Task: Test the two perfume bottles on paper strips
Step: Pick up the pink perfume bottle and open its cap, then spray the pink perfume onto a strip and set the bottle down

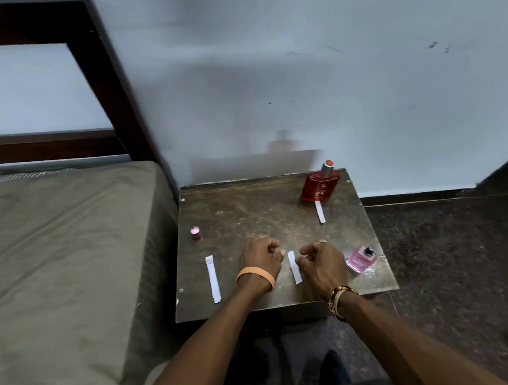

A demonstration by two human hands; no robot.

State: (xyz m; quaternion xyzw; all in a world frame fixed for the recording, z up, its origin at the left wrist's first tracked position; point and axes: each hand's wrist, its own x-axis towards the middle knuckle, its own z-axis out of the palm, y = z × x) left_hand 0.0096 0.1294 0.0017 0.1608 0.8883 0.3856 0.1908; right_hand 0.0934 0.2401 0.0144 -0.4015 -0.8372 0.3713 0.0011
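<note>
Head view: both hands hover low over the worn wooden table (248,206). The left hand (260,261), an orange band at its wrist, has its fingers curled in and holds nothing. Its fingertips stop just short of the middle paper strip (294,266), which lies flat between the two hands. The right hand (322,267) is loosely curled, thumb and forefinger at the strip's right edge; whether they pinch it cannot be told. The pink perfume bottle (360,259) lies just right of the right hand. The red perfume bottle (320,184) stands well beyond that hand, a second strip (320,211) before it. A third strip (213,278) lies left of the left hand, a pink cap (195,232) farther out
</note>
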